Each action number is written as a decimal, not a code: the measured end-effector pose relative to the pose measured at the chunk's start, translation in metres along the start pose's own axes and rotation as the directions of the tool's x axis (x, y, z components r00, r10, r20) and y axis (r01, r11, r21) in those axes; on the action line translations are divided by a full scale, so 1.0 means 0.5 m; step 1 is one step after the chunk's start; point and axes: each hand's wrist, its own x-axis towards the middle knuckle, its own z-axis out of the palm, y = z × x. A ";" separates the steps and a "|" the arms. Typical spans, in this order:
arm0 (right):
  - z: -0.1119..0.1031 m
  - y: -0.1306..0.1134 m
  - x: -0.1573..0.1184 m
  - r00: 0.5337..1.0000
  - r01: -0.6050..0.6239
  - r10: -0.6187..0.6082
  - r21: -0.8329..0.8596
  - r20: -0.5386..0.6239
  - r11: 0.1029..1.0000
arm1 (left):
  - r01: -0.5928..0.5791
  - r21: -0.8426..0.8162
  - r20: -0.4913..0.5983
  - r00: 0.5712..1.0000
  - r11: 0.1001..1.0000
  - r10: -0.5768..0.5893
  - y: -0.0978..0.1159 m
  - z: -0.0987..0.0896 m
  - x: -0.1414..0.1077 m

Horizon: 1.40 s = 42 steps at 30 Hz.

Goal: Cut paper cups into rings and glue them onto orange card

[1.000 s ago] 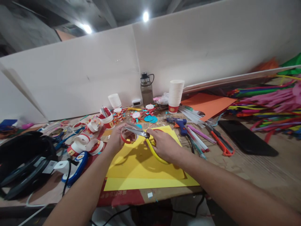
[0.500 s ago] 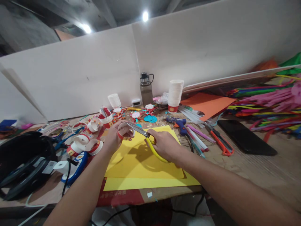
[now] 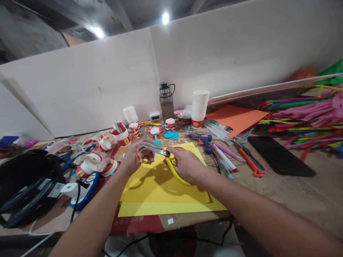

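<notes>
My left hand [image 3: 131, 158] is closed on a cut paper cup ring [image 3: 146, 159], white with a red edge. In my right hand [image 3: 186, 164] are yellow-handled scissors [image 3: 179, 175], their metal blades pointing left across the top of the ring. Whether the blades touch the paper I cannot tell. Both hands are above yellow paper sheets [image 3: 160, 192]. Left of my left hand lie more cup rings [image 3: 107, 166].
A blue glue gun [image 3: 206, 142], markers [image 3: 225, 160], an orange-handled cutter [image 3: 252, 162] and a phone [image 3: 281, 156] lie to the right. Behind stand a bottle [image 3: 166, 103] and stacked paper cups [image 3: 200, 107]. A power strip [image 3: 87, 192] sits at left.
My left hand has moved slightly right and down with the ring. The scissor blades have tilted a little flatter; my right hand has barely shifted.
</notes>
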 end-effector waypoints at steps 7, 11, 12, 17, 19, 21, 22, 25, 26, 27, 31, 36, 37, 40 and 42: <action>-0.014 -0.010 -0.004 0.999 -0.033 0.035 -0.064 0.032 0.997 | 0.029 0.072 0.058 0.998 0.997 -0.033 0.028 0.000 -0.006; -0.015 -0.010 -0.005 0.996 -0.074 0.077 -0.075 0.041 0.994 | 0.042 0.002 -0.022 0.999 0.999 -0.041 0.028 -0.005 -0.003; -0.015 -0.009 -0.005 0.996 -0.080 0.083 -0.072 0.039 0.994 | 0.028 -0.021 -0.069 0.997 0.999 -0.029 0.027 -0.007 -0.001; -0.011 -0.007 -0.004 0.997 -0.070 0.071 -0.034 0.035 0.997 | -0.054 -0.057 -0.126 0.991 0.997 0.047 0.020 -0.007 0.000; -0.007 -0.005 -0.003 0.999 -0.045 0.046 -0.011 0.022 0.999 | -0.040 -0.053 -0.097 0.995 0.998 0.035 0.017 -0.003 0.000; -0.002 -0.002 -0.002 0.999 -0.028 0.028 0.005 0.018 1.000 | -0.007 -0.033 -0.071 0.997 0.999 0.004 0.014 0.001 0.000; 0.000 -0.001 -0.001 0.999 -0.026 0.026 0.006 0.021 1.000 | 0.009 -0.021 -0.064 0.998 1.000 -0.010 0.013 0.003 0.000; 0.001 -0.001 0.000 0.999 -0.032 0.032 -0.007 0.026 0.999 | 0.014 0.002 -0.061 0.998 1.000 -0.014 0.010 0.001 0.000; 0.000 -0.002 0.000 0.999 -0.030 0.030 -0.011 0.020 0.999 | 0.008 0.002 -0.059 0.998 1.000 -0.008 0.010 -0.002 -0.001; -0.002 -0.003 0.000 1.000 -0.025 0.025 -0.014 0.015 1.000 | 0.003 -0.002 -0.055 0.998 1.000 -0.003 0.009 -0.005 -0.001; -0.013 -0.011 -0.002 0.999 -0.025 0.026 -0.037 0.026 0.999 | 0.020 -0.022 0.002 1.000 1.000 -0.020 0.010 -0.014 -0.001; -0.016 -0.014 -0.002 0.996 -0.063 0.066 -0.055 0.056 0.996 | 0.024 0.023 0.058 0.998 0.999 -0.025 0.023 -0.012 -0.001; -0.015 -0.013 -0.002 0.997 -0.066 0.068 -0.050 0.047 0.997 | 0.018 0.021 0.052 0.998 1.000 -0.020 0.026 -0.011 0.000; -0.013 -0.010 -0.002 0.997 -0.075 0.076 -0.036 0.027 0.997 | -0.003 -0.039 -0.057 0.998 0.999 0.000 0.031 -0.010 0.002; -0.011 -0.010 -0.002 0.996 -0.078 0.079 -0.027 0.031 0.997 | -0.023 -0.076 -0.136 0.991 0.997 0.013 0.031 -0.011 0.003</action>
